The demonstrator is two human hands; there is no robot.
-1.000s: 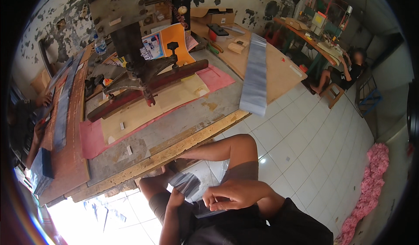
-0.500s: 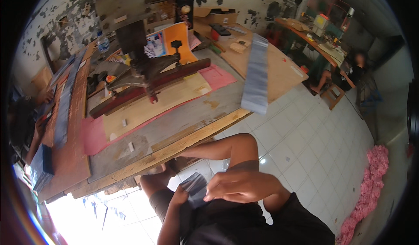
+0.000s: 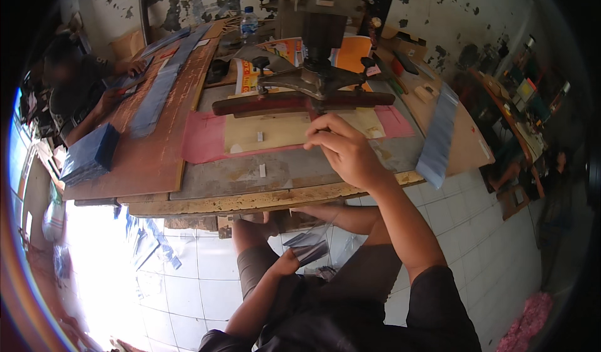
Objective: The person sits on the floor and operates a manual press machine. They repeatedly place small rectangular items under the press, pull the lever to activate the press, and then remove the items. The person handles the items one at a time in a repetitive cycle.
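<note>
My left hand (image 3: 287,264) is low over my lap, its fingers closed on a few dark, partly clear plastic sheets (image 3: 311,252). My right hand (image 3: 344,150) is raised above the near side of the worktable, in front of the press. Its fingers are curled together in a pinch; anything between them is too small or hidden to make out. Behind it stands the metal press with a long dark-red bar (image 3: 263,104). Beneath the bar lies a yellowish sheet (image 3: 244,133) on a pink one (image 3: 203,140). Two small pale pieces lie near them, one being a light block (image 3: 262,170).
Long bluish plastic strips (image 3: 441,133) hang over the table's right edge. On the left board (image 3: 147,170) are a stack of blue plastic sheets (image 3: 94,155) and another strip (image 3: 164,89), beside a co-worker's hands (image 3: 134,67). A water bottle (image 3: 248,23) stands behind.
My right hand has left the plastic sheets and risen toward the press. My left hand keeps hold of them. The view has turned left, bringing the co-worker further into sight.
</note>
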